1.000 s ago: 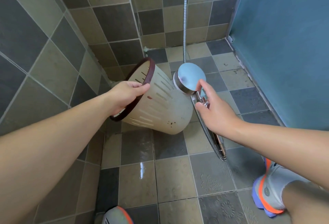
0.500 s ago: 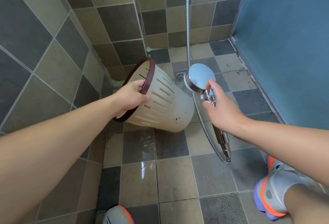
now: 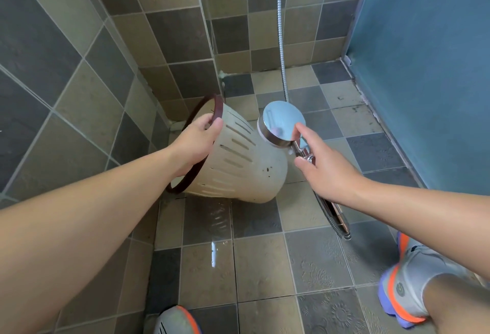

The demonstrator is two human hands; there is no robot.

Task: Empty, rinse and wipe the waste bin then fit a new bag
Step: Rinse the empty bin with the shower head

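The cream slotted waste bin [image 3: 238,164] with a dark brown rim is held tilted on its side above the floor, its mouth facing left toward the wall. My left hand [image 3: 195,142] grips the rim, fingers inside and thumb over the top. My right hand [image 3: 322,172] holds the chrome shower head [image 3: 282,121] by its handle, the round head right beside the bin's outer wall, near its base. Dark specks mark the bin's lower side. The bin's inside is hidden.
The metal shower hose [image 3: 281,28] hangs down from the top and loops along the floor by my right wrist. Tiled walls close the left and back; a blue frosted panel [image 3: 429,68] stands at right. The floor tiles [image 3: 212,227] are wet. My shoes are at the bottom.
The shower head has moved left, from a gap beside the bin to right against its side. The bin has stayed tilted in my left hand.
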